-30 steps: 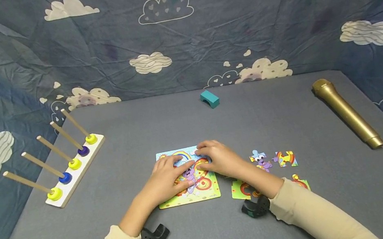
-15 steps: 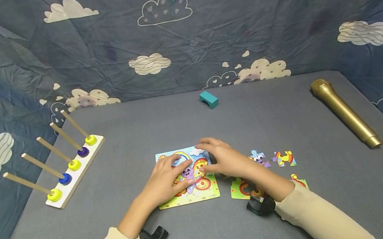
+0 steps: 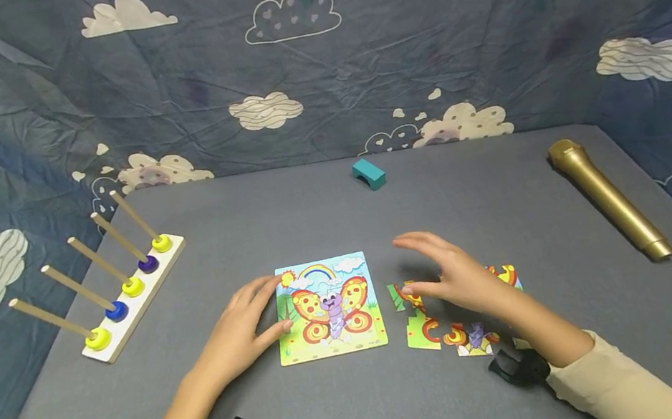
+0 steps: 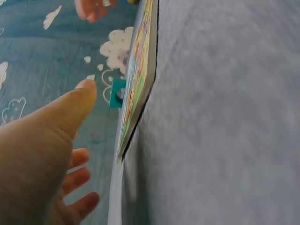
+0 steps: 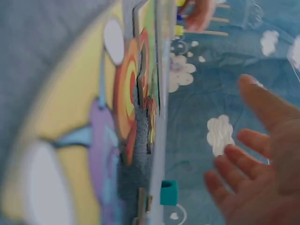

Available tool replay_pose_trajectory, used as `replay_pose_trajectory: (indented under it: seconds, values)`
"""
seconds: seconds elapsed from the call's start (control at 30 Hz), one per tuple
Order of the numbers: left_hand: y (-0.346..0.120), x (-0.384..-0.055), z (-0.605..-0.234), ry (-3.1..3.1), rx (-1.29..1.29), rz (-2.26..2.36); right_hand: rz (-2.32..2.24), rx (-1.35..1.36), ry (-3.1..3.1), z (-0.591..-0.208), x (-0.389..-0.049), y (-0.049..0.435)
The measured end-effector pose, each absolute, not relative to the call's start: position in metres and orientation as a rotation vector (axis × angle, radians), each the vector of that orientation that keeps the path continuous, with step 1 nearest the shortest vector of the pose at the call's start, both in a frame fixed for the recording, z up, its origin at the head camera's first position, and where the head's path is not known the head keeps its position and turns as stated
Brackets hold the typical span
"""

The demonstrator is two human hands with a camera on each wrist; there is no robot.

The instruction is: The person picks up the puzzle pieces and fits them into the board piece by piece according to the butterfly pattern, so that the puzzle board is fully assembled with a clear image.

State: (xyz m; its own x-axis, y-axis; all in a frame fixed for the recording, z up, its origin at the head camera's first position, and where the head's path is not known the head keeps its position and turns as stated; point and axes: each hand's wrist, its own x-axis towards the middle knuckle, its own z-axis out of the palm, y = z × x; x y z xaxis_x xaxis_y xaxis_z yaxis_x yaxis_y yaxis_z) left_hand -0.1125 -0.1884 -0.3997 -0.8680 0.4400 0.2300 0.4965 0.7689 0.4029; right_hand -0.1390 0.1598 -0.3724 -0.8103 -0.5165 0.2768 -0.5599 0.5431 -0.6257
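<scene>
A square picture board with a butterfly, a rainbow and a sun lies flat on the grey table. Beside its left edge is my left hand, fingers loosely extended, the fingertips and thumb overlapping that edge in the head view. Jigsaw pieces with parts of the same butterfly picture are scattered to the board's right, among them a green and red piece and a purple and yellow piece. Over them hovers my right hand, thumb and fingers spread, holding nothing; it hides some pieces. The right wrist view shows a piece up close.
At the left stands a white base with several pegs carrying yellow and blue rings. A teal arch block lies toward the back. The gold microphone rests near the right edge. A cloud-patterned cloth hangs behind the table.
Both hands have come off the picture board. The left drew back to its left edge; the right moved rightward over the loose pieces. The whole butterfly picture is now uncovered.
</scene>
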Motion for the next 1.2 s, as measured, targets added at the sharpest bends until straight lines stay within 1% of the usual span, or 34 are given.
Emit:
replay_pose_trajectory:
  seconds: [0.27, 0.5, 1.2]
  values:
    - [-0.199, -0.111, -0.411, -2.896, -0.699, -0.823, 1.133, 0.935, -2.817, -0.392, -0.140, 0.174]
    - [-0.202, -0.113, -0.418, -2.875, -0.746, -0.837, 1.080, 0.942, -2.916, -0.402, -0.140, 0.176]
    - [-0.203, -0.112, -0.422, -2.862, -0.742, -0.832, 0.912, 0.975, -2.897, -0.407, -0.140, 0.173]
